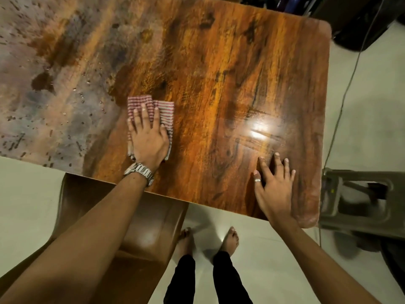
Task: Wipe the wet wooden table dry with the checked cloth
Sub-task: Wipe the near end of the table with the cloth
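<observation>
Wooden desk [241, 62] stays beaded with water to the left of the checked cloth [162, 106], which the left hand [149, 137] presses flat, fingers spread; right hand [274, 183] rests open, empty, farther off.

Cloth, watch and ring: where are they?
Checked cloth [163, 106], head view, striped part past the fingertips.
Watch [140, 170], head view, metal band on the left wrist.
Ring [257, 180], head view, band on the right thumb.
</observation>
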### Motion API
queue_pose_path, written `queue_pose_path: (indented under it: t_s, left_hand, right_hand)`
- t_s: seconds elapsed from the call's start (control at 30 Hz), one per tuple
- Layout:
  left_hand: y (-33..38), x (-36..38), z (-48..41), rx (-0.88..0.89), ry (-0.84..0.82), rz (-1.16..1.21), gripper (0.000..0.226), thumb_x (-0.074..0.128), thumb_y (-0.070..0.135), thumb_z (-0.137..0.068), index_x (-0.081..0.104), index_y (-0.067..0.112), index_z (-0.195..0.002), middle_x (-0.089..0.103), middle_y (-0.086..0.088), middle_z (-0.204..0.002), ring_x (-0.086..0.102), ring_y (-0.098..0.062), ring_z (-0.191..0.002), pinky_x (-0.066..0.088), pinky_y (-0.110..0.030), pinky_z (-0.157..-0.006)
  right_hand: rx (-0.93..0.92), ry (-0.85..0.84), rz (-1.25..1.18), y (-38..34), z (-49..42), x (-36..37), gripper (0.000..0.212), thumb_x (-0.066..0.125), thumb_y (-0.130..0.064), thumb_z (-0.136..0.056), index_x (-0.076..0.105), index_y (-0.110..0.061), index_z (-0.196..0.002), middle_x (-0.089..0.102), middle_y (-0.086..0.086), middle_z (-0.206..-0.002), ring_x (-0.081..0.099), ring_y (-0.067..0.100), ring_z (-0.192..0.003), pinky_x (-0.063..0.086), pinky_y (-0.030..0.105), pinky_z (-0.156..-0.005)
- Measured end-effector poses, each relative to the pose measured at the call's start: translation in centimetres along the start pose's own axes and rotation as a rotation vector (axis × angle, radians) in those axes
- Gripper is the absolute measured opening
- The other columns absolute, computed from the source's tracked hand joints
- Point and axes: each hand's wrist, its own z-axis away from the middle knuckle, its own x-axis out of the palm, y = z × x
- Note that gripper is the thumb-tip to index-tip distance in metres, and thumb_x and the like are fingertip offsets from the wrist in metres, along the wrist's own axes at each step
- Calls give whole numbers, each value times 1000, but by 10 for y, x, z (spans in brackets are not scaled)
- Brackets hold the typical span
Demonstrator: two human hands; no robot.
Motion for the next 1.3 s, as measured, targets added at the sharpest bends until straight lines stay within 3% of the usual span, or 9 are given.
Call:
queue_pose_path:
  t_s: [0.2,0.37,0.53,0.77,0.9,1.0,1.13,1.3]
  left_hand:
    - [155,19,15,234,-22,15,63,26,38,-102,19,20,-162,15,-14,-169,11,-37,-156,8,-56,-125]
    - [272,38,41,323,-87,99,63,27,39,-102,18,21,-162,12,-14,-170,7,-37,-156,5,-57,-125]
    - [361,57,71,409,-148,50,63,21,38,-105,5,19,-163,0,-17,-170,-3,-37,-157,-3,-58,-125]
    - [410,62,46,482,-197,32,62,25,40,-105,9,23,-163,2,-15,-170,-4,-36,-157,-7,-58,-125]
    - [436,58,18,507,-201,43,61,25,40,-104,17,24,-162,9,-13,-170,1,-35,-157,-5,-58,-125]
    - [453,55,-14,507,-184,33,60,28,39,-104,19,24,-162,7,-13,-170,1,-35,-157,-4,-58,-125]
    - [460,56,-47,487,-162,35,60,26,39,-105,17,24,-162,9,-12,-170,2,-34,-157,-4,-57,-126]
    - [440,59,-57,501,-151,46,60,20,42,-106,12,23,-163,5,-10,-171,-1,-31,-158,-4,-54,-127]
  right_hand:
    - [64,-31,-197,28,-7,-29,51,29,-46,-103,33,-33,-152,27,-5,-162,18,19,-150,25,51,-121]
    - [155,50,-281,75,-4,-40,51,31,-41,-104,26,-35,-154,22,-9,-163,21,16,-149,33,49,-117]
    - [146,114,-426,89,2,-33,56,27,-37,-101,19,-31,-156,22,-6,-164,27,14,-147,35,37,-111]
    - [207,228,-570,97,-6,-35,60,28,-36,-98,16,-30,-156,19,-10,-163,29,0,-136,36,24,-101]
    - [225,227,-657,85,-9,-26,62,40,-26,-103,10,-28,-157,14,-9,-165,24,8,-147,33,31,-114]
    - [267,201,-540,74,-13,-13,66,48,-24,-101,13,-25,-157,18,-5,-165,14,12,-152,21,44,-124]
    - [254,202,-324,72,-17,-6,63,48,-26,-98,24,-19,-156,20,0,-165,9,17,-154,13,42,-125]
    - [178,96,-127,72,-12,-9,65,31,-35,-98,12,-19,-158,-2,2,-167,-10,20,-153,1,39,-125]
